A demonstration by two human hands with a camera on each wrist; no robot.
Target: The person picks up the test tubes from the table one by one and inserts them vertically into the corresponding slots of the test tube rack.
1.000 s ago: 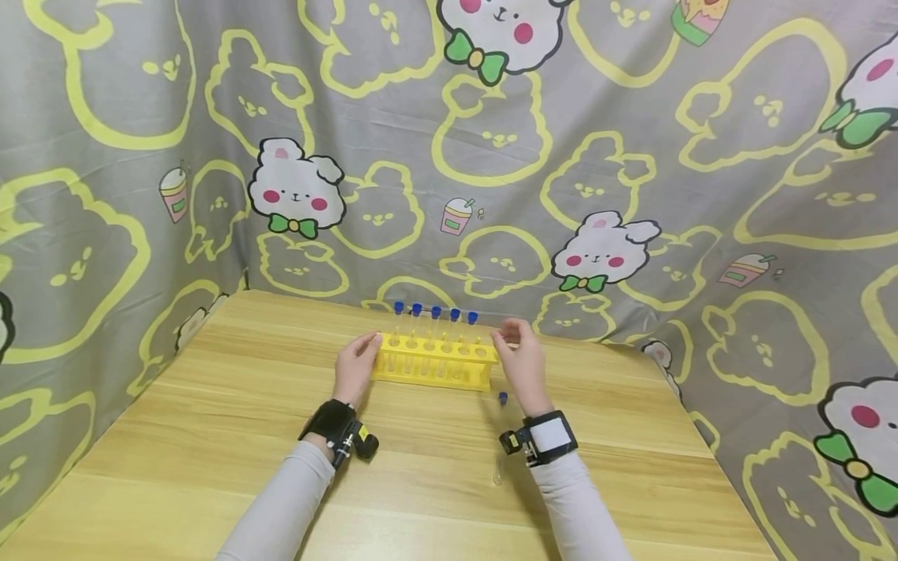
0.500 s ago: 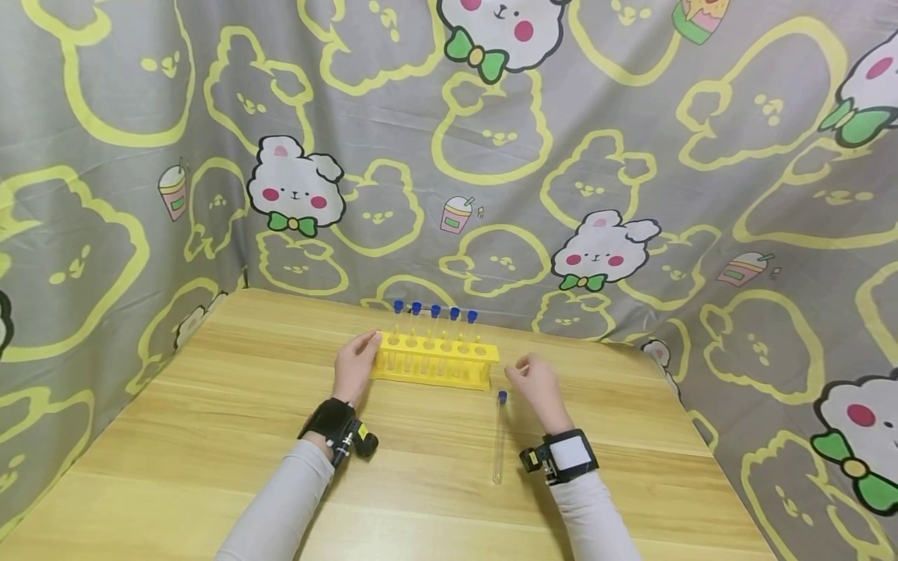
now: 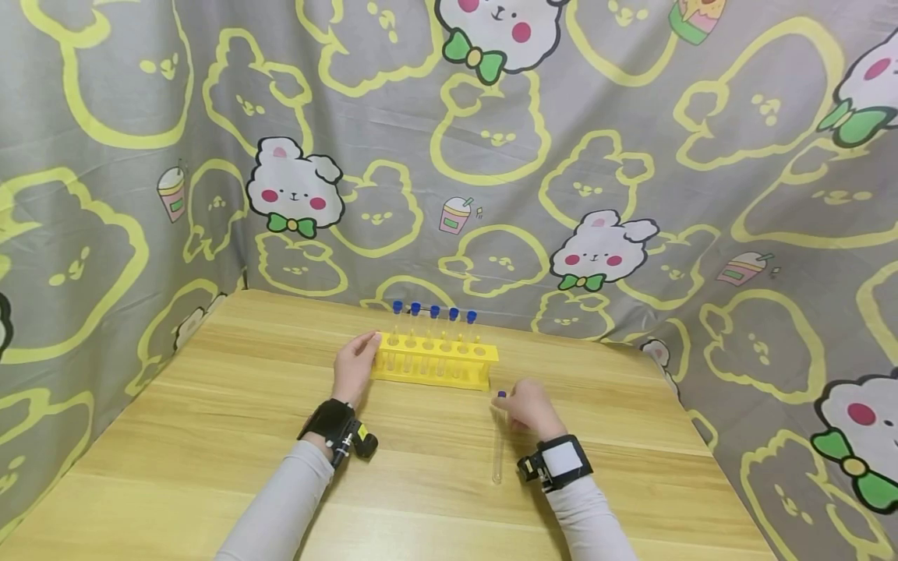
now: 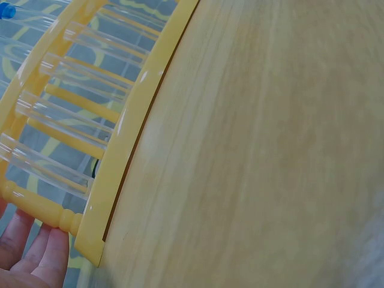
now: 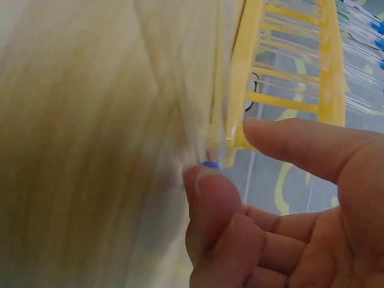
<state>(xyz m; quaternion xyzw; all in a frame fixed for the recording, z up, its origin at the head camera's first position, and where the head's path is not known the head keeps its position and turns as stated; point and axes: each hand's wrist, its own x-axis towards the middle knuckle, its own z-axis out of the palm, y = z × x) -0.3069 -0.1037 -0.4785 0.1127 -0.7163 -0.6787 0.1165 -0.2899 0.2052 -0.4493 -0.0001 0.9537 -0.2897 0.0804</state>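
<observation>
A yellow test tube rack (image 3: pixel 433 380) stands toward the back of the table, with several blue-capped test tubes (image 3: pixel 435 312) upright in it. Its rightmost hole has no tube. My left hand (image 3: pixel 354 366) holds the rack's left end, fingers (image 4: pixel 51 252) curled behind the end post in the left wrist view. One loose test tube (image 3: pixel 497 460) lies on the table to the rack's front right, its blue cap pointing at the rack. Over its capped end is my right hand (image 3: pixel 531 407), with thumb and index finger apart; the fingers partly hide the cap (image 5: pixel 209 164) in the right wrist view.
The wooden table (image 3: pixel 393 499) reaches back to a grey patterned curtain (image 3: pixel 393 140), which also hangs along both sides. The rack's back stands not far from the table's rear edge.
My right hand has left the rack's right end and come forward and down to the capped end of the loose test tube. The left hand and the rack have stayed in place.
</observation>
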